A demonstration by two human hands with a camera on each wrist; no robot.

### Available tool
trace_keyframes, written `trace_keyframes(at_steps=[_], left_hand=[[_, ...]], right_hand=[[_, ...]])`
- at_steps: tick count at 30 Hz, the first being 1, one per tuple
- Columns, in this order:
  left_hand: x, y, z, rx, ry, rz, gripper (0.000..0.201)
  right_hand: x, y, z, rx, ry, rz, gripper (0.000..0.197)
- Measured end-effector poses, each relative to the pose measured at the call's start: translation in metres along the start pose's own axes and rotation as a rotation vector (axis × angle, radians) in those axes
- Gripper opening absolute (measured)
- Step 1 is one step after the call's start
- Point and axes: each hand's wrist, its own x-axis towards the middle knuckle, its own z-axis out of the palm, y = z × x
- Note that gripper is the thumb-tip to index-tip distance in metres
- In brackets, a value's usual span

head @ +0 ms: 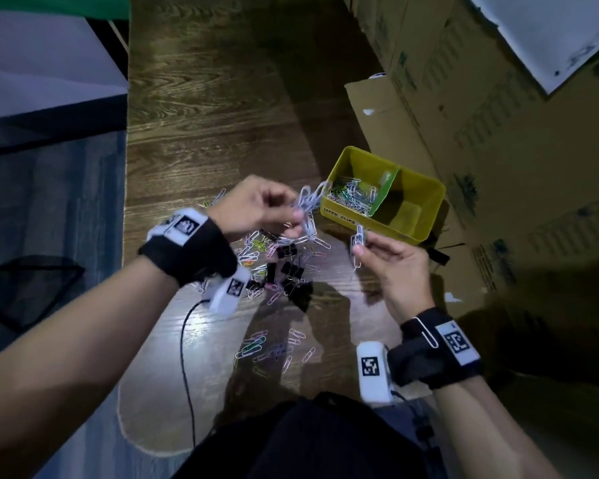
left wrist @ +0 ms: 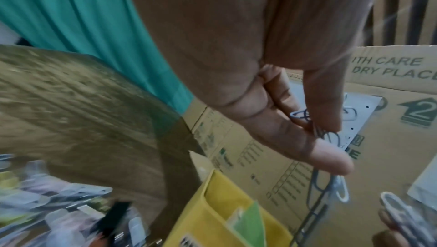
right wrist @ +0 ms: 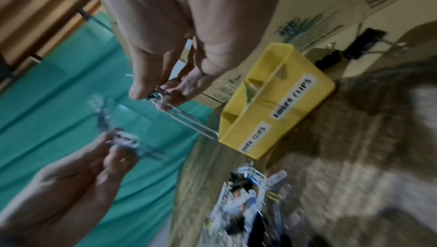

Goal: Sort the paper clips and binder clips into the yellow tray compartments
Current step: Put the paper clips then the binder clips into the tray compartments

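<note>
The yellow tray stands right of centre on the wooden table; its left compartment holds several paper clips, and its right compartment looks bare. My left hand pinches a tangled bunch of white paper clips in the air beside the tray's left corner. My right hand pinches a few linked white paper clips just below the tray's front wall. A mixed pile of coloured paper clips and black binder clips lies on the table between both hands. The right wrist view shows the tray with its labels.
Cardboard boxes crowd the right side, close behind the tray. A second scatter of coloured paper clips lies near the table's front edge. A black cable runs across the near table. One paper clip hangs on my right wrist strap.
</note>
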Motion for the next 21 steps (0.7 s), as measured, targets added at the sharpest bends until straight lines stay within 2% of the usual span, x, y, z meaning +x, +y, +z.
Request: trace_keyframes(at_steps=[2,5,7,10,12,14,16,21], left_hand=[[0.035,0.021,0.007,0.024,-0.019,0.043,0.011],[0.093,0.028,0.018,0.100,0.047,0.002,0.005],[0.127,0.023,0.028,0.331,0.105,-0.044,0.007],[0.161,-0.001,0.038,0.779,0.115,-0.151,0.008],[0.172,-0.020,0.043,0.783,0.074,-0.229,0.008],[0.174,-0.033,0.045,0.829,0.058,-0.262,0.021],[0.167,-0.034,0.047,0.901,0.097,-0.241,0.028],[0.118,-0.035,0.044,0.744,0.318,0.088,0.015]], right_hand=[[0.008,-0.018,0.000,0.023,-0.006,-0.048,0.029],[0.027,-0.040,0.000,0.040,-0.022,-0.128,0.028],[0.044,-0.053,0.000,0.024,-0.022,-0.176,0.028],[0.074,-0.068,0.000,-0.024,-0.029,-0.224,0.028],[0.096,-0.074,0.001,-0.065,-0.045,-0.234,0.027],[0.122,-0.073,0.004,-0.117,-0.056,-0.209,0.026],[0.147,-0.064,0.008,-0.196,-0.053,-0.190,0.024],[0.190,-0.025,0.020,-0.635,0.016,-0.147,0.026]])
